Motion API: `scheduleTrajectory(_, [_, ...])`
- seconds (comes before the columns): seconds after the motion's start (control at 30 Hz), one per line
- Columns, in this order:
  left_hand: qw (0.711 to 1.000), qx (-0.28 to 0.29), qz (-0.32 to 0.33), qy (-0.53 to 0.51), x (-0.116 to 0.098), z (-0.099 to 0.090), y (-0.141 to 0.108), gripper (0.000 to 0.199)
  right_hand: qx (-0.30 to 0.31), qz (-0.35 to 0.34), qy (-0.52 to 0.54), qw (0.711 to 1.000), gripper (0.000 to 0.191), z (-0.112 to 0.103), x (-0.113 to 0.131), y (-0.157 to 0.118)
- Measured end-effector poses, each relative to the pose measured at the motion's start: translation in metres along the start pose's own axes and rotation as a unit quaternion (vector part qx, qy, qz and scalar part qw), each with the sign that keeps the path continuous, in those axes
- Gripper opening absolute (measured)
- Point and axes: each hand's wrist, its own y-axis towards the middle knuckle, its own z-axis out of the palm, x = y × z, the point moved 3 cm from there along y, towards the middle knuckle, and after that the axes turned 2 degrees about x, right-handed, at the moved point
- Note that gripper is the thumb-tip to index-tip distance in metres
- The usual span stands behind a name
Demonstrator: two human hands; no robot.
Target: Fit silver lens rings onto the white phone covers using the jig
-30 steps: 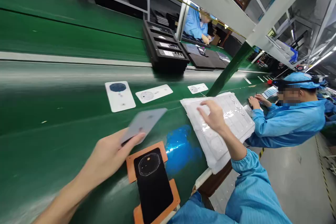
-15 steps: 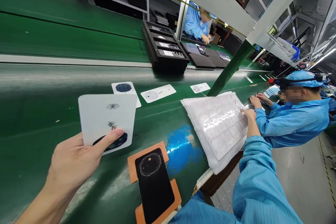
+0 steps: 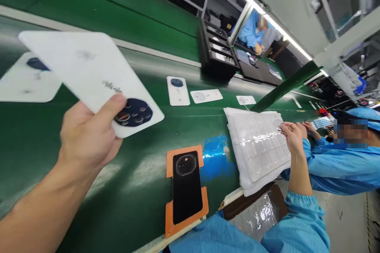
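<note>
My left hand (image 3: 89,138) is closed on a white phone back cover (image 3: 80,67), thumb on its face beside the dark round camera area. The cover is tilted and raised above the green bench. At the right, my right hand (image 3: 293,137) pinches a thin clear ring (image 3: 278,124) over the corner of a stack of clear plastic sheets (image 3: 258,144). An orange fixture (image 3: 170,219) with a black phone-shaped plate (image 3: 187,193) lies on the bench between my hands. Another white back cover (image 3: 20,85) lies at the far left, partly hidden behind the held one.
Several white covers, one upright (image 3: 179,97) and one sideways (image 3: 212,95), lie along the green bench (image 3: 142,154). Blue film (image 3: 216,166) sticks beside the fixture. A black parts tray (image 3: 218,67) stands behind. A green post (image 3: 285,87) rises past the sheets. A co-worker (image 3: 353,166) sits at right.
My left hand has turned and lifted the cover up and leftward. My right hand has drawn back from the sheets, with the ring now in its fingertips. The view has swung left.
</note>
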Motion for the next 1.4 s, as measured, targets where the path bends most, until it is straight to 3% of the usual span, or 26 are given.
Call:
scheduleTrajectory(0.1, [0.999, 0.007, -0.018, -0.050, -0.001, 0.000, 0.003, 0.056, 0.125, 0.022, 0.047, 0.991, 0.040, 0.055, 0.003, -0.040])
scheduleTrajectory(0.2, [0.997, 0.063, 0.005, -0.049, 0.000, -0.003, 0.004, 0.043, 0.256, 0.052, 0.043, 0.964, 0.027, 0.131, 0.014, -0.097])
scheduleTrajectory(0.27, [0.994, 0.104, 0.018, -0.016, -0.001, -0.005, 0.004, 0.035, 0.331, 0.089, 0.037, 0.939, 0.030, 0.182, 0.020, -0.130])
scheduleTrajectory(0.37, [0.988, 0.147, 0.027, 0.040, -0.007, -0.004, 0.001, 0.031, 0.366, 0.129, 0.031, 0.921, 0.041, 0.237, 0.019, -0.155])
scheduleTrajectory(0.43, [0.984, 0.161, 0.030, 0.063, -0.011, -0.002, -0.002, 0.031, 0.349, 0.119, 0.009, 0.929, 0.043, 0.254, 0.012, -0.156])
scheduleTrajectory(0.53, [0.981, 0.175, 0.031, 0.073, -0.016, 0.000, -0.004, 0.031, 0.318, 0.055, -0.054, 0.945, 0.038, 0.259, 0.003, -0.152])
scheduleTrajectory(0.7, [0.982, 0.170, 0.015, 0.074, -0.017, 0.000, -0.006, 0.027, 0.295, -0.011, -0.117, 0.948, 0.031, 0.246, 0.008, -0.154])
scheduleTrajectory(0.83, [0.981, 0.182, -0.028, 0.060, -0.009, 0.006, -0.017, 0.034, 0.241, -0.054, -0.045, 0.968, 0.026, 0.230, 0.042, -0.151])
scheduleTrajectory(0.93, [0.970, 0.224, -0.095, 0.028, 0.005, 0.019, -0.035, 0.046, 0.159, -0.134, -0.010, 0.978, 0.017, 0.223, 0.075, -0.145])
scheduleTrajectory(1.03, [0.954, 0.268, -0.134, 0.019, 0.016, 0.030, -0.057, 0.055, 0.105, -0.224, -0.028, 0.968, 0.010, 0.230, 0.099, -0.139])
scheduleTrajectory(1.13, [0.951, 0.288, -0.114, 0.018, 0.021, 0.034, -0.073, 0.054, 0.078, -0.257, -0.046, 0.962, 0.009, 0.241, 0.106, -0.132])
scheduleTrajectory(1.3, [0.943, 0.327, -0.037, 0.052, 0.023, 0.033, -0.084, 0.050, 0.061, -0.240, -0.023, 0.969, 0.009, 0.242, 0.103, -0.130])
scheduleTrajectory(1.4, [0.939, 0.331, -0.024, 0.095, 0.027, 0.030, -0.085, 0.047, 0.067, -0.228, -0.027, 0.971, 0.012, 0.239, 0.103, -0.130])
